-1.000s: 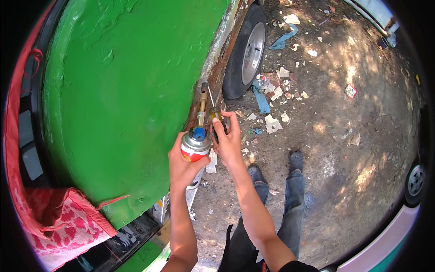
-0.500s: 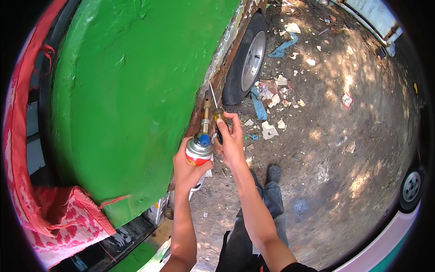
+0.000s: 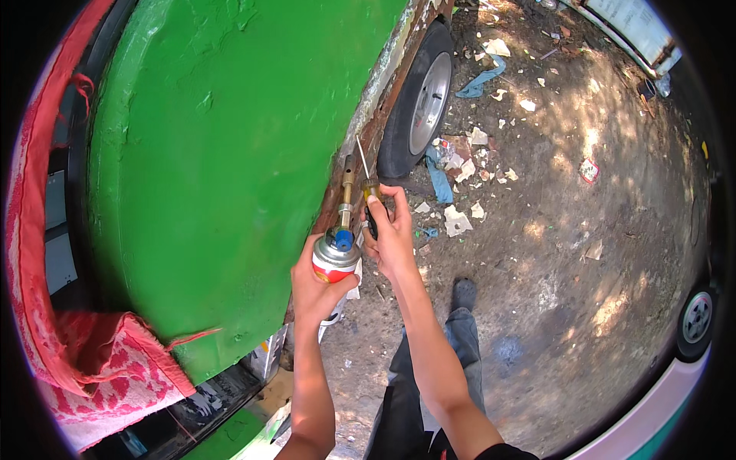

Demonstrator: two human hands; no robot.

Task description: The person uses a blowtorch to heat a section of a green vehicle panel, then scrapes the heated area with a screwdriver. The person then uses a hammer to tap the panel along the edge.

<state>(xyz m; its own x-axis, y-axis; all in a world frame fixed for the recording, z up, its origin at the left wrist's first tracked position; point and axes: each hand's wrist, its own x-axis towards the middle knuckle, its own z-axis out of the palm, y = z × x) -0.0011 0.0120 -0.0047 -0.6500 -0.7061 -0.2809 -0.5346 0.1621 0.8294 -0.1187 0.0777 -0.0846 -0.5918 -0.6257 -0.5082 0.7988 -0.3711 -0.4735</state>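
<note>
My left hand (image 3: pixel 308 285) is wrapped round a gas torch (image 3: pixel 335 261), a red and silver canister topped by a blue knob and a brass nozzle. The nozzle points up along the rusty lower edge of a green vehicle panel (image 3: pixel 222 176); no flame can be made out. In my right hand (image 3: pixel 392 244) is a screwdriver (image 3: pixel 371 188) with a yellow and black handle. Its thin metal shaft reaches to the bare, rusted edge (image 3: pixel 373 123) of the panel, just beyond the nozzle's end. Whether the tip touches the metal, I cannot tell.
A wheel (image 3: pixel 427 96) stands right of the panel edge. Pale flakes (image 3: pixel 458 221) and blue cloth scraps (image 3: pixel 438 176) litter the dirt ground. Red and pink fabric (image 3: pixel 123 376) hangs at the lower left. Another vehicle's wheel (image 3: pixel 696 315) shows at the far right.
The torch and my left hand have shifted very slightly left. The screwdriver stays at nearly the same spot on the edge. One of my feet has gone out of sight behind my arm.
</note>
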